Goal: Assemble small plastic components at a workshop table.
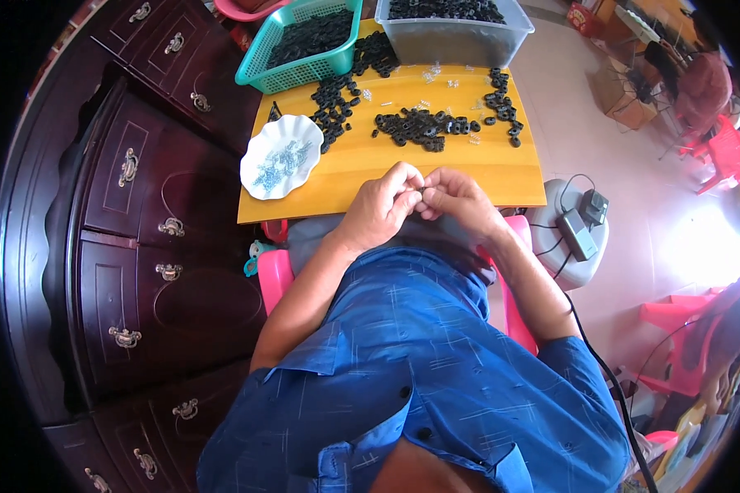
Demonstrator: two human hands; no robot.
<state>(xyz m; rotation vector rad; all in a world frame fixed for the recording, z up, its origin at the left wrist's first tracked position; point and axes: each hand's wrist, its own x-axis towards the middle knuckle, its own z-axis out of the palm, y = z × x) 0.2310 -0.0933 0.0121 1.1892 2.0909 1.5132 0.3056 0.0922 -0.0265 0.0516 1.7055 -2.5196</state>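
Containers, placed by the yellow table (pixel 501 174): at its far left corner, a teal basket (pixel 316 68) heaped with black parts (pixel 312 37); along its far edge, a translucent tub (pixel 452 51) also holding black parts; on its left side, a white scalloped dish (pixel 281 123) with small clear pieces (pixel 281 167) spread inside. Left hand (pixel 380 205) and right hand (pixel 462 202) meet at the table's near edge, forearms converging, fingers bent. Fingertips of both are pinched together on a small dark piece (pixel 421 190), mostly hidden, its exact shape not discernible.
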